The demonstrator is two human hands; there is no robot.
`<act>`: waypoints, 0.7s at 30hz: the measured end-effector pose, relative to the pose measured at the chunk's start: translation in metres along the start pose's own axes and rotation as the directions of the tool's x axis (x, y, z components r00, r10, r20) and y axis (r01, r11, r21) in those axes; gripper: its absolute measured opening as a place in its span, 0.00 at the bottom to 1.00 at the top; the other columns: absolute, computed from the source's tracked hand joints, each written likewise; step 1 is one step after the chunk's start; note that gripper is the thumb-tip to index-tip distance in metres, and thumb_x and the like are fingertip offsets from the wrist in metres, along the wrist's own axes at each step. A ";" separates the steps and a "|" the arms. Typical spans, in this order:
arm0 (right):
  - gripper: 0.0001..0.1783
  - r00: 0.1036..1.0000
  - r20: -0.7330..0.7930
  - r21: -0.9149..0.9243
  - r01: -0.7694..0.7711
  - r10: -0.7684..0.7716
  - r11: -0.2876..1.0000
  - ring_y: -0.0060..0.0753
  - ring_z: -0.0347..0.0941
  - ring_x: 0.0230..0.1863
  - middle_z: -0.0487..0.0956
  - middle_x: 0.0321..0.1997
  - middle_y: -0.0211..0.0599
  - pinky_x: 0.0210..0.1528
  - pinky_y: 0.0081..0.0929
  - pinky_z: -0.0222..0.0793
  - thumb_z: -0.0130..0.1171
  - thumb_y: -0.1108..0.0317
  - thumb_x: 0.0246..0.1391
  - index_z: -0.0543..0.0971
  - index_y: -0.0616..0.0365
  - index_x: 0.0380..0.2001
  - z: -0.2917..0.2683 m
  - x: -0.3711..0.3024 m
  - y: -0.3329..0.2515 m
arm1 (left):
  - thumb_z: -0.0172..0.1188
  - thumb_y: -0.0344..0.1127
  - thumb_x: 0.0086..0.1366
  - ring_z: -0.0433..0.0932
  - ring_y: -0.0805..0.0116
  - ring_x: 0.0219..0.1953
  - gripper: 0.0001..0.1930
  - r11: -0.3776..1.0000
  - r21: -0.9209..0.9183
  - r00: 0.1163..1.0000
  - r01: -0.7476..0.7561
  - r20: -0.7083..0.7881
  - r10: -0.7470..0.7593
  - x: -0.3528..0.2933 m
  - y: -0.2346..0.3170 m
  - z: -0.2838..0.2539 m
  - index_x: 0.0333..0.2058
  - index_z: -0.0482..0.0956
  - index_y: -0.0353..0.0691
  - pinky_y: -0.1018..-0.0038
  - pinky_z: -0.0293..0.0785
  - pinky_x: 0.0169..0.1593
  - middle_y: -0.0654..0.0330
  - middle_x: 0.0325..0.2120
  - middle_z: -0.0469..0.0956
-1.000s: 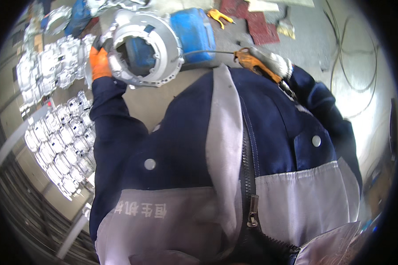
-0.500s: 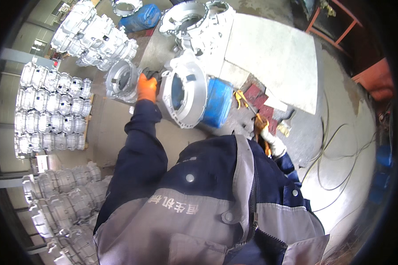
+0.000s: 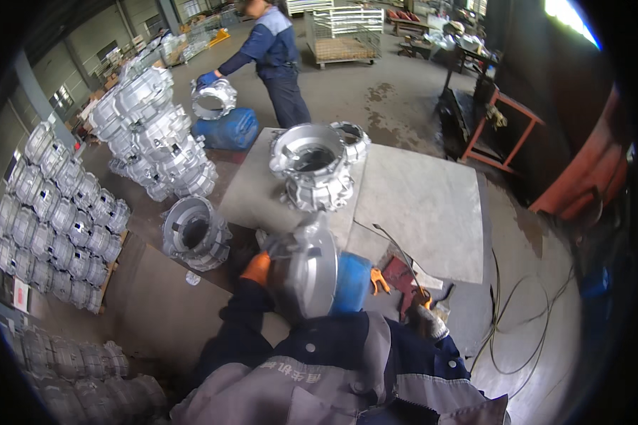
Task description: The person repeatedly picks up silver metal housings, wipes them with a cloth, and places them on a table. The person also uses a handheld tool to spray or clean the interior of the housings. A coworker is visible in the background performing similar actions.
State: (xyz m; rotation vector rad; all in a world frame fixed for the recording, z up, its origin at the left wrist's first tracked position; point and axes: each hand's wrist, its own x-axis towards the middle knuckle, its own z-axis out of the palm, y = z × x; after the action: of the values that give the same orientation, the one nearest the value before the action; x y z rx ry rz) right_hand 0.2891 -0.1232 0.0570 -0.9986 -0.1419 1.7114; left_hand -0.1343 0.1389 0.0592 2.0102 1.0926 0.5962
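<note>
Left grip (image 3: pixel 257 269), right grip (image 3: pixel 427 321) apart

1. Pale flat sheets (image 3: pixel 418 212) carried a stack of silvery cast-metal housings (image 3: pixel 319 190).
2. The grey shop floor (image 3: pixel 418 106) bore a wheeled mesh cart (image 3: pixel 344 48) and, at right, a looped hose (image 3: pixel 544 333).

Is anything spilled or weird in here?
Yes, maybe: the floor has dark patches beyond the pale board and a brownish one near the red frame. They look odd against plain grey; I can't tell whether they're spills or old stains.
</note>
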 end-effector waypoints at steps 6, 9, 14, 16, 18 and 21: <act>0.22 0.978 -0.158 -0.062 -0.146 0.135 0.987 0.34 0.73 0.27 0.77 0.28 0.39 0.31 0.32 0.68 0.58 0.50 0.51 0.75 0.58 0.37 0.024 0.066 0.032 | 0.56 0.39 0.54 0.74 0.47 0.40 0.18 0.939 0.114 0.898 -0.324 -0.275 0.344 0.008 0.024 -0.071 0.42 0.75 0.35 0.62 0.71 0.43 0.47 0.38 0.76; 0.22 0.945 -0.255 -0.144 -0.244 0.203 0.959 0.33 0.72 0.27 0.77 0.28 0.39 0.31 0.31 0.68 0.57 0.49 0.51 0.75 0.58 0.37 0.033 0.092 0.038 | 0.54 0.36 0.55 0.74 0.48 0.32 0.13 0.936 0.309 0.876 -0.170 -0.387 0.287 -0.013 -0.004 -0.142 0.37 0.79 0.38 0.60 0.68 0.33 0.46 0.30 0.75; 0.22 0.908 -0.346 -0.222 -0.323 0.235 0.920 0.33 0.72 0.26 0.76 0.28 0.38 0.30 0.31 0.68 0.57 0.49 0.51 0.75 0.58 0.37 0.058 0.117 0.042 | 0.53 0.41 0.56 0.72 0.49 0.28 0.15 0.909 -0.260 0.667 0.326 -0.618 -0.416 -0.011 -0.062 -0.269 0.31 0.75 0.32 0.63 0.67 0.34 0.47 0.25 0.74; 0.22 0.896 -0.374 -0.241 -0.344 0.240 0.907 0.33 0.72 0.26 0.76 0.28 0.38 0.30 0.31 0.68 0.56 0.48 0.51 0.75 0.58 0.37 0.067 0.122 0.045 | 0.54 0.44 0.53 0.74 0.44 0.35 0.19 0.892 0.001 0.557 0.452 -0.781 -0.282 0.002 -0.085 -0.302 0.34 0.75 0.31 0.63 0.69 0.39 0.42 0.31 0.76; 0.23 0.884 -0.401 -0.259 -0.361 0.240 0.896 0.33 0.72 0.26 0.76 0.28 0.38 0.30 0.31 0.67 0.56 0.48 0.51 0.75 0.58 0.37 0.075 0.124 0.049 | 0.56 0.47 0.52 0.73 0.42 0.39 0.22 0.792 0.090 0.533 0.604 -0.784 -0.318 0.020 -0.115 -0.323 0.37 0.74 0.32 0.62 0.69 0.42 0.40 0.34 0.75; 0.23 0.865 -0.442 -0.276 -0.382 0.236 0.882 0.32 0.72 0.26 0.76 0.27 0.38 0.29 0.31 0.67 0.56 0.48 0.51 0.75 0.58 0.37 0.084 0.125 0.055 | 0.57 0.48 0.50 0.72 0.43 0.44 0.25 0.663 0.170 0.537 0.729 -0.742 -0.400 0.039 -0.177 -0.336 0.40 0.74 0.33 0.61 0.69 0.46 0.42 0.38 0.75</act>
State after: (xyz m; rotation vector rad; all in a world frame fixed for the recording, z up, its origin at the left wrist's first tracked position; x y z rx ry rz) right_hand 0.1860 -0.0087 0.0124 -1.7039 -0.0206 1.7674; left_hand -0.4339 0.3672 0.1231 1.6026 2.4489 0.7264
